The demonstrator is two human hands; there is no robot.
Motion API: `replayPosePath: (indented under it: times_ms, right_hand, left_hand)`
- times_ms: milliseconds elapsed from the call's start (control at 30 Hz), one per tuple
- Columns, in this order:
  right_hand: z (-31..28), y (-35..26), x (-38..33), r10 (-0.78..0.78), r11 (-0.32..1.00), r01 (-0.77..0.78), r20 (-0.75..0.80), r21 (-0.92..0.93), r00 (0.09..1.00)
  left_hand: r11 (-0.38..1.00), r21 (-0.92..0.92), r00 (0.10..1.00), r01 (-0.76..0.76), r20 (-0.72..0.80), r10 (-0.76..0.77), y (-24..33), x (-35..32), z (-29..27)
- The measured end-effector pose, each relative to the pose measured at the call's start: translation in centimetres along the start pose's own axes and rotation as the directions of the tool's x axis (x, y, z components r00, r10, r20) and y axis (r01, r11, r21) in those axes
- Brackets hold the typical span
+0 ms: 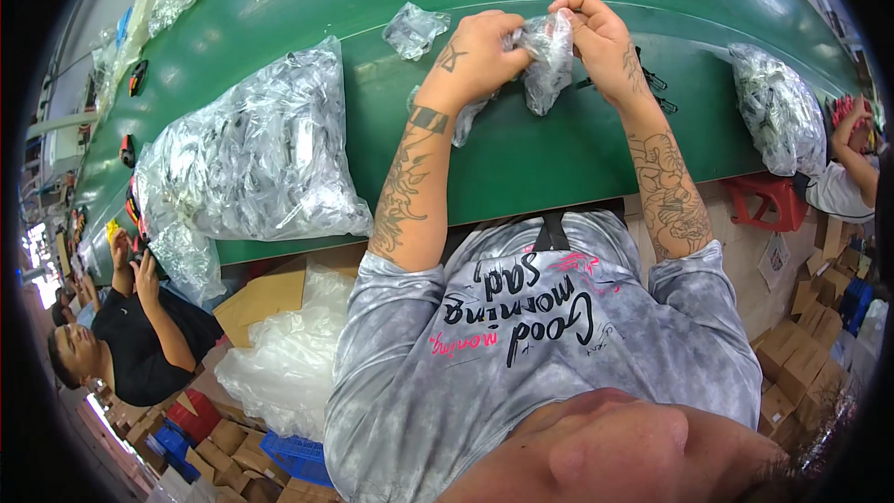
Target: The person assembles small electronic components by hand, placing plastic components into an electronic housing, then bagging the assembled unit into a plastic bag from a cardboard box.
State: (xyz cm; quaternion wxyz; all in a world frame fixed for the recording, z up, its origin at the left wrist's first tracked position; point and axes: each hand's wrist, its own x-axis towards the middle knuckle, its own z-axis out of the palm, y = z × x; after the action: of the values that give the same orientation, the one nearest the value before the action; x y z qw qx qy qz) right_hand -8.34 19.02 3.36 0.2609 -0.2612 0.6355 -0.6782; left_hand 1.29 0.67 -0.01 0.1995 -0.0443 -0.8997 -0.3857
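Over the green table [596, 154], both my hands hold one clear plastic bag [548, 70] between them. My left hand [482, 51] has its fingers closed on the bag's left side. The fingertips of my right hand [601, 42] pinch its upper edge. What the bag contains is too crumpled over to make out. Several small black parts [656, 84] lie on the table beside my right wrist, partly hidden by it. Left of my left hand rests a small clear bag [414, 31]. More clear plastic [467, 121] shows under my left wrist.
A large, full clear bag [261, 144] stands on the table at my left, another filled bag [778, 107] at my right. Co-workers sit at either side. Red-and-black tools [128, 151] lie at the far left. A red stool [768, 205] and cardboard boxes [805, 354] stand on the floor.
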Motion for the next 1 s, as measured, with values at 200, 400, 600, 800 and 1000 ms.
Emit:
replayPosePath:
  times_ms: [200, 400, 600, 800, 1000]
  right_hand:
    - [-2.8, -0.1, 0.1, -0.199, 0.978, 0.209, -0.27, 0.009, 0.942]
    - [-0.6, -1.9, -2.0, -0.246, 0.969, 0.244, -0.093, -0.038, 0.965]
    - [-2.3, -1.5, -1.0, -0.152, 0.983, 0.128, -0.194, -0.132, 0.969]
    - [-1.1, -4.2, -1.6, 0.038, 0.888, -0.016, 0.039, -0.459, 0.999]
    - [-6.5, -1.9, -1.3, -0.243, 0.857, -0.015, -0.429, -0.515, 0.87]
  left_hand:
    - [0.604, -0.789, 0.99, 0.11, 0.034, -0.135, -0.8, 0.7, -1.0]
    - [0.496, -0.81, 0.945, 0.312, 0.212, -0.248, 1.7, 0.5, 0.2]
    - [0.562, -0.795, 0.929, 0.228, 0.004, -0.371, 0.0, 0.4, -0.1]
    - [0.748, -0.658, 0.982, 0.086, -0.069, -0.173, 2.3, 0.5, 0.0]
    - [0.757, -0.653, 0.987, 0.043, -0.088, -0.132, 1.1, 0.9, 0.1]
